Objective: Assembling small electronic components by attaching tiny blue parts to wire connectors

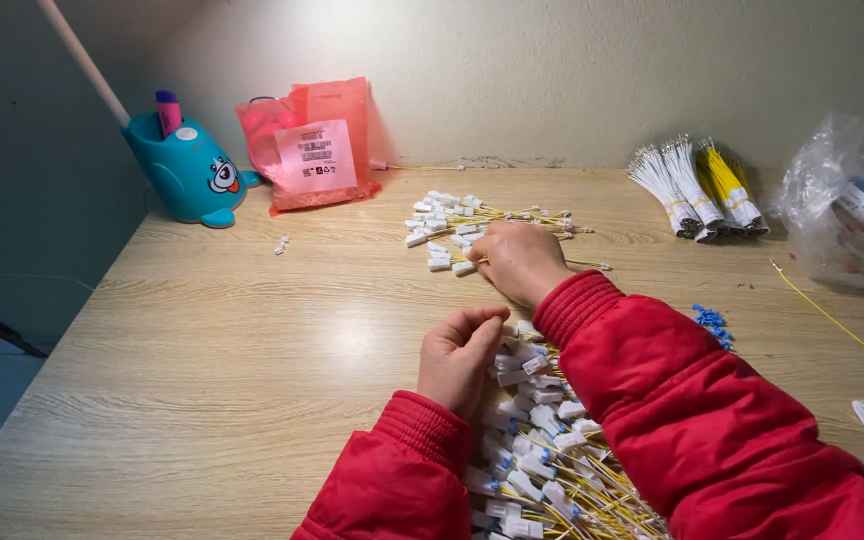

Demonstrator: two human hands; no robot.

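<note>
Two hands: right hand (518, 258) closed on far wire pile (452, 228) at centre, left hand (458, 356) pinched near pile (542, 440); pink labelled bag (312, 145) upper left.

Teal cartoon pen holder (188, 170), red plastic bag (312, 145), bundled wires (697, 185), clear bag (847, 205), blue beads (713, 322)

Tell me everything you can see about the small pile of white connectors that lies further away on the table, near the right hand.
The far pile of connectors holds small white plastic plugs on thin yellow wires, loosely fanned out flat on the wooden table. Plugs cluster to the left; wire ends point right. The right hand rests on its near edge, its fingers touching a few plugs.
</note>
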